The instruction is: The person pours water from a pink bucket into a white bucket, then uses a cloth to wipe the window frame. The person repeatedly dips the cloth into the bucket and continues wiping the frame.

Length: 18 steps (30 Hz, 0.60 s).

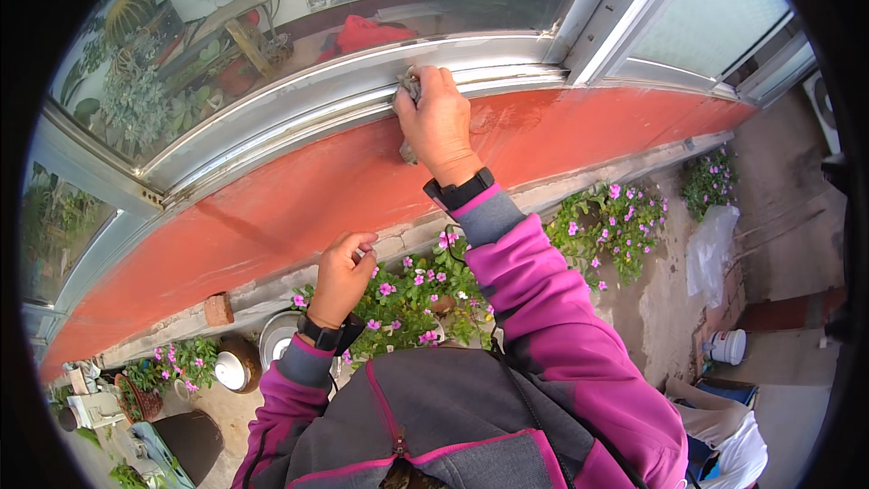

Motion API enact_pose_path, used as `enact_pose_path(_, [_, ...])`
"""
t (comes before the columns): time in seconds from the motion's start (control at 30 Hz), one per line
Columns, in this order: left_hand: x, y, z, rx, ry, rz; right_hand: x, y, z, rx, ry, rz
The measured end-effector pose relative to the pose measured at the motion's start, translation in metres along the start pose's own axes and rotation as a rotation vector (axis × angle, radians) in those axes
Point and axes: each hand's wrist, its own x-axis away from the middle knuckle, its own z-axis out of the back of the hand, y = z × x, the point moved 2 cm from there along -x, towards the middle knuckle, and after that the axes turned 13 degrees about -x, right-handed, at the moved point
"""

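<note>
My right hand (438, 119) grips a crumpled grey-brown cloth (407, 92) and presses it on the metal track (353, 105) at the foot of a sliding window. An end of the cloth hangs below the fingers over the red wall (305, 197). Damp-looking streaks mark the red paint to the right of this hand. Lower and to the left, my left hand (345, 275) hovers before the wall with its fingers loosely curled and nothing seen in it. Behind the window glass (434, 0) are potted cacti, succulents and a red cloth (370, 34).
Pink-flowering plants (421, 292) grow along the wall's base, with more (611, 224) to the right. A brick (218, 310) sits on the ledge. Round vessels (234, 367) and a flowerpot (139, 397) stand at lower left. A plastic sheet (711, 255) and white bucket (726, 346) are at right.
</note>
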Motion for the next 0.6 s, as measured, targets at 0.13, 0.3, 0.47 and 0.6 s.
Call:
enact_pose_path(0.13, [0.015, -0.006, 0.017, 0.016, 0.075, 0.012, 0.015, -0.012, -0.001, 0.040, -0.049, -0.060])
enact_pose_path(0.3, [0.060, -0.031, 0.035, -0.003, 0.182, 0.068, 0.036, -0.053, -0.058, 0.130, -0.163, 0.214])
enact_pose_path(0.47, [0.096, -0.052, 0.050, -0.013, 0.244, 0.150, 0.045, -0.090, -0.104, 0.140, -0.312, 0.317])
enact_pose_path(0.6, [0.120, -0.064, 0.060, 0.007, 0.311, 0.169, 0.050, -0.125, -0.138, 0.061, -0.419, 0.428])
